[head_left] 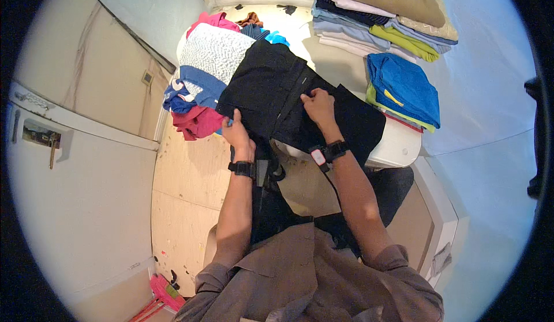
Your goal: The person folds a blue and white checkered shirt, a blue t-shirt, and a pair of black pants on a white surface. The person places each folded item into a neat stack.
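Note:
A black garment (262, 82) lies spread before me, partly over the clothes pile and partly over a white surface; whether it is a shirt or trousers I cannot make out. At its near left edge, my left hand (238, 133) grips the cloth, thumb up. Farther right, my right hand (320, 107) has its fingers closed on the fabric, beside a seam that runs down the middle. The right part of the cloth hangs toward my knee. Both wrists carry black straps, and a small white-and-red device sits at the right one.
Left of the garment is a loose pile of clothes, with a white patterned cloth (213, 48) and a red cloth (199, 123). Folded clothes (352, 25) are stacked at the far right, a blue folded garment (404, 88) nearer. A white door (86, 172) stands left; a pink broom (164, 292) lies lower left.

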Available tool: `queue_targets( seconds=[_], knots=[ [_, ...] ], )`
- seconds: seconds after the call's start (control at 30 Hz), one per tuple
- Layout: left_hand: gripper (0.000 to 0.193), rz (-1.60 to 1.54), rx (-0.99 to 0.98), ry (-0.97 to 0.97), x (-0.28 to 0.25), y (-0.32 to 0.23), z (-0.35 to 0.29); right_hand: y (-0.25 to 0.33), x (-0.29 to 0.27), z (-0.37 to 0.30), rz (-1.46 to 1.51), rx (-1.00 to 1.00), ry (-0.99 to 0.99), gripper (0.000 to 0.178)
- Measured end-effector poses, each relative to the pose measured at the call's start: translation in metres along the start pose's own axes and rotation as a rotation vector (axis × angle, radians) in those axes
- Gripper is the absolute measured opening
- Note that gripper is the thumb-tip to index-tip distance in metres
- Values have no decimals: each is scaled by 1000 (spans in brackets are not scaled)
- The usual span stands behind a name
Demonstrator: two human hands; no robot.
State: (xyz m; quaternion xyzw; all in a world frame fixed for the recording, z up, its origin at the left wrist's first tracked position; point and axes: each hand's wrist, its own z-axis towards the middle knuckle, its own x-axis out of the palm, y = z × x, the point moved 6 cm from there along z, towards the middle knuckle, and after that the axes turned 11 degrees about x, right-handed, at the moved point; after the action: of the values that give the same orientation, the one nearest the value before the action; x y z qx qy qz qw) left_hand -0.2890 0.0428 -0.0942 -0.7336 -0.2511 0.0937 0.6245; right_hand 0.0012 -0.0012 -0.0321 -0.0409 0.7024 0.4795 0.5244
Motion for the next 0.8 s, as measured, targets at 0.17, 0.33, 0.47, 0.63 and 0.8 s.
queue_targets(
  seconds=[0.17,0.33,0.47,0.63,0.8],
  knots=[
    [27,-143,-216,187,-6,-7,-36,28,13,-21,416,337,433,54],
    [26,7,-212,215,1,-32,-50,37,46,-40,1172,643,842,40],
    [14,41,-185,298,1,-35,-39,74,47,-59,1354,599,1020,38],
    [12,-496,-351,338,20,-58,-40,80,49,-77,1534,664,1161,42],
    [13,-308,-166,330,16,-63,-45,106,19,-101,1609,657,1092,34]
  ],
)
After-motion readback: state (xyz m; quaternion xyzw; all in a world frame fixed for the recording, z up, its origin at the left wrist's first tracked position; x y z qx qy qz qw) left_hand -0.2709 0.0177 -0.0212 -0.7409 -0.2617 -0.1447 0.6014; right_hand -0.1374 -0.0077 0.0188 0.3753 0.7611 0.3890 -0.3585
